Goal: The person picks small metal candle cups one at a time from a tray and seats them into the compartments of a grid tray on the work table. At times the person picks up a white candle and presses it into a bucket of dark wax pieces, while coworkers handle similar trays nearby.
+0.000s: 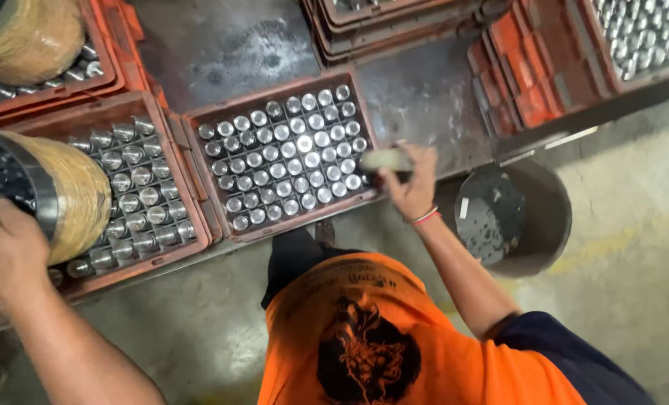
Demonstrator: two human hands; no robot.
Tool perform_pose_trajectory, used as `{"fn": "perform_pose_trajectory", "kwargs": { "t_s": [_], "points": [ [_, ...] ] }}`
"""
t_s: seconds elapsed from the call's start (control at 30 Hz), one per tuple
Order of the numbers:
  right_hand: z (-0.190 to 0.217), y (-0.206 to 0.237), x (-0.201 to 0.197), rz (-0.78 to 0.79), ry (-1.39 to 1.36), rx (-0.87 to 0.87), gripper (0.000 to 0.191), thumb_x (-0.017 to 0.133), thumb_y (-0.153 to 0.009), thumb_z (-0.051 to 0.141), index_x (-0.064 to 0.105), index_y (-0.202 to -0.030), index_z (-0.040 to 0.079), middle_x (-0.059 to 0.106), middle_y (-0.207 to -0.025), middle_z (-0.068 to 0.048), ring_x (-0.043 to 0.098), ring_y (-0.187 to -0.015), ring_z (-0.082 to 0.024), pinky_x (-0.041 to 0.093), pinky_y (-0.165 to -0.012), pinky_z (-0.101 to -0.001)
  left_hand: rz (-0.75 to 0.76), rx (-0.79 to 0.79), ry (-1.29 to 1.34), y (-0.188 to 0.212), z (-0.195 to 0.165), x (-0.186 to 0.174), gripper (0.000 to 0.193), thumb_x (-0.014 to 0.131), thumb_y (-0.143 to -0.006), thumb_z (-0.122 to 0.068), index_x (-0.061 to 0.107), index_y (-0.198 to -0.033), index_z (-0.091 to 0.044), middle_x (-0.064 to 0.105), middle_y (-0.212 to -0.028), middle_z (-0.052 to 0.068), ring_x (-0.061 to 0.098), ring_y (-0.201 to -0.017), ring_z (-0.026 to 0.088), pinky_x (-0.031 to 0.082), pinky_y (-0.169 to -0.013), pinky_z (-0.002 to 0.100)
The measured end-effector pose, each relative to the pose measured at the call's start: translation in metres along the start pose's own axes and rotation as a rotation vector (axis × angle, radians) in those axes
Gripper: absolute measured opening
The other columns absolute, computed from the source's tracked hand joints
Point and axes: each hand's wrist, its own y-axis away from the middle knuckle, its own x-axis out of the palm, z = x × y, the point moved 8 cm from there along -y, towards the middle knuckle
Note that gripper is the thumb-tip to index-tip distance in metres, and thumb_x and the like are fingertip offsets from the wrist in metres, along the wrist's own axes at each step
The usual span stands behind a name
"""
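Head view: left hand (4, 247) closed around the rim of a large cylindrical container (46, 191). Its wall is wrapped in tan fibrous tape, its mouth ringed by a grey metal band. The long axis lies roughly horizontal, mouth toward the left frame edge, above the left orange crate (192, 202); the interior is dark and cut off. Right hand (408, 180) grips a pale, blurred brush-like tool (385, 159), long axis horizontal, at the right edge of the centre crate (278, 84). Shiny round-topped metal cylinders (289, 157) stand upright in rows. A grey bucket (544, 217) sits on the concrete floor (634, 285).
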Motion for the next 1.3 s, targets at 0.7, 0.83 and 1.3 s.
{"fn": "perform_pose_trajectory", "kwargs": {
  "t_s": [0.7,0.83,1.3],
  "points": [
    [-0.024,-0.044,0.014,-0.008,-0.037,-0.01,0.058,0.079,-0.088,0.019,0.056,-0.139,0.004,0.058,-0.118,-0.021,0.052,-0.108,-0.036,0.042,-0.098,-0.0458,-0.074,0.098,-0.012,0.003,0.01,0.005,0.031,0.05,-0.113,-0.017,0.069,-0.126,0.003,0.071,-0.116,0.029,0.066,-0.098,0.048,0.052,-0.08,0.055],
    [-0.016,-0.056,0.038,0.069,-0.084,-0.069,0.054,0.078,-0.092,0.017,0.055,-0.14,0.006,0.06,-0.124,-0.019,0.055,-0.115,-0.037,0.045,-0.103,-0.0453,-0.044,0.097,-0.07,-0.001,0.011,0.009,0.028,0.049,-0.112,-0.019,0.067,-0.117,0.002,0.07,-0.109,0.027,0.065,-0.096,0.048,0.05,-0.079,0.057],
    [-0.027,-0.098,0.068,0.149,0.052,-0.007,0.057,0.077,-0.093,0.02,0.055,-0.144,0.007,0.064,-0.122,-0.017,0.055,-0.105,-0.038,0.046,-0.096,-0.046,-0.101,0.133,-0.202,-0.001,0.02,0.017,0.028,0.05,-0.109,-0.02,0.067,-0.117,-0.001,0.069,-0.106,0.023,0.064,-0.101,0.045,0.048,-0.081,0.057]
  ]
}}
